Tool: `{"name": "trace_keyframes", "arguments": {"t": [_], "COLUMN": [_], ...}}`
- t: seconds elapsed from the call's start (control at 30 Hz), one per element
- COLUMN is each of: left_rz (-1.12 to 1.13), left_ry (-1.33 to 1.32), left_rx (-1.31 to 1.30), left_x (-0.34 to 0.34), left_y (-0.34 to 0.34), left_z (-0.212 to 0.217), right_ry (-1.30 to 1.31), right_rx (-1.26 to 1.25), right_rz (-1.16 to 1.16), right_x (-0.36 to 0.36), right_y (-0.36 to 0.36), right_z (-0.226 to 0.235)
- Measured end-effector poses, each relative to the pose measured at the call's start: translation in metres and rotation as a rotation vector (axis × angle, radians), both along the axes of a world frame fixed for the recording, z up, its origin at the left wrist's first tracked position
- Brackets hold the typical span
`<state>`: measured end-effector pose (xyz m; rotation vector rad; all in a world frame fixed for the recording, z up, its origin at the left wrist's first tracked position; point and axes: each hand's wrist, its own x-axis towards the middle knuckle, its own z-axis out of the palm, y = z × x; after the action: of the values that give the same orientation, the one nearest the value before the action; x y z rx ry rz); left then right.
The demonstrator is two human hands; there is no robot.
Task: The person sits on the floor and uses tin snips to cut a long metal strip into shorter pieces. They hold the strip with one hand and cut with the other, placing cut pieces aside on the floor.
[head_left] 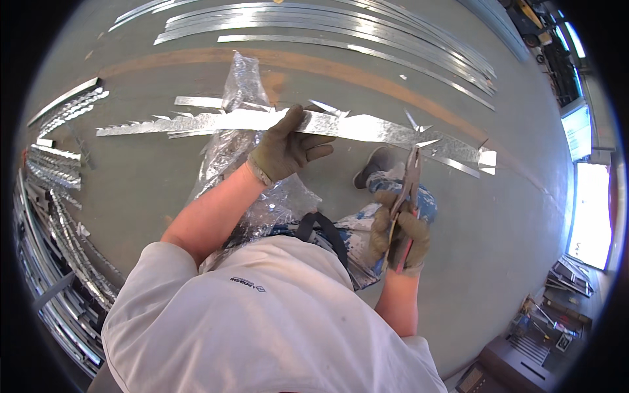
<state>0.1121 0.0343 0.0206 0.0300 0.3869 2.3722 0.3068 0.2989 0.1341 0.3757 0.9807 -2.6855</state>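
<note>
A long, shiny sheet-metal strip (360,128) stretches crosswise in front of me. Pointed tabs stand up along its edge toward both ends. My left hand (285,147), in a tan work glove, grips the strip near its middle, some fingers stretching out below it. In my gloved right hand (401,232) are tin snips (410,180) with reddish handles, pointing away from me. Their tip meets the strip's near edge beside some bent-up tabs on the right. Whether the blades are around the metal I cannot make out.
Crumpled clear plastic wrap (242,85) lies beneath the strip and toward my lap. Long metal profiles (314,23) rest on the floor ahead. Bundled profiles and notched strips (65,229) are at the left. Tools and a brown box (514,363) stand at the lower right.
</note>
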Motion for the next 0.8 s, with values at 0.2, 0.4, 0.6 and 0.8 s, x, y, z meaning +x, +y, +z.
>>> {"name": "trace_keyframes", "arguments": {"t": [0.2, 0.4, 0.6, 0.8], "left_rz": [-0.057, -0.082, -0.089, -0.109], "left_ry": [0.03, 0.065, 0.056, 0.039], "left_rx": [-0.033, -0.07, -0.053, -0.021], "left_x": [-0.007, -0.007, -0.008, -0.007], "left_y": [0.032, 0.031, 0.029, 0.031], "left_z": [-0.014, -0.023, -0.02, -0.022], "right_ry": [-0.181, -0.383, -0.396, -0.382], "right_rx": [0.203, 0.32, 0.748, 1.026], "right_rz": [-0.142, -0.091, 0.051, 0.129], "right_x": [-0.003, 0.015, -0.006, -0.019], "right_y": [-0.005, -0.023, -0.053, -0.054], "right_z": [0.0, -0.024, -0.024, -0.027]}}
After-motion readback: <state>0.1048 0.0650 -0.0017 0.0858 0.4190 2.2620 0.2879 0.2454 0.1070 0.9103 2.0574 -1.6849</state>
